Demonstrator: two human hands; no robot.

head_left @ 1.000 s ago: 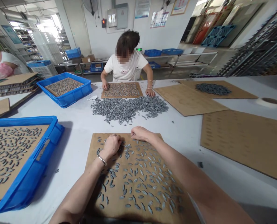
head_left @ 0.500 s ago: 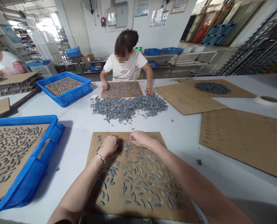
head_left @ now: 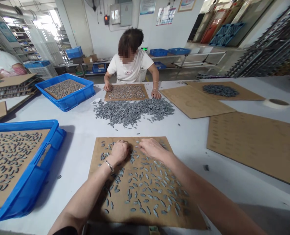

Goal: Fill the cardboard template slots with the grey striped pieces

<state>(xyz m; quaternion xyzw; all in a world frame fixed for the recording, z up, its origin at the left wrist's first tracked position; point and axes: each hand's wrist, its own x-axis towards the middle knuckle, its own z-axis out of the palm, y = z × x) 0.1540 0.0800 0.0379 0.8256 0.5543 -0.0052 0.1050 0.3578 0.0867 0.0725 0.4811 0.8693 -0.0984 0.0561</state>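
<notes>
Front board (head_left: 120, 209): one, brown, flat on the white table (head_left: 73, 182)
Grey pieces (head_left: 150, 196): spread over this board, probably more than a hundred, though the forearms cover some
Left hand (head_left: 121, 151): curled low over the board's far part, fingers bent inward; I cannot tell whether it holds a piece
Right hand (head_left: 151, 148): near it, fingers drawn narrow toward the pieces; grip hidden, cannot tell
Spacing: the step looks like parting pieces; best done lightly, a few at a time, each flat and clear of its neighbour, with most care at the crowded left side
Near blue tray (head_left: 40, 182): one, at left, holding one board of pieces
Plain boards (head_left: 252, 147): two, at right
Loose heap (head_left: 132, 112): one, beyond the front board
Far board (head_left: 108, 98): one, covered with pieces
Far blue tray (head_left: 73, 101): one, holding one covered board
Dark pile (head_left: 220, 90): one, on another board, near one tape roll (head_left: 269, 105)
Co-worker (head_left: 129, 70): one, across the table
</notes>
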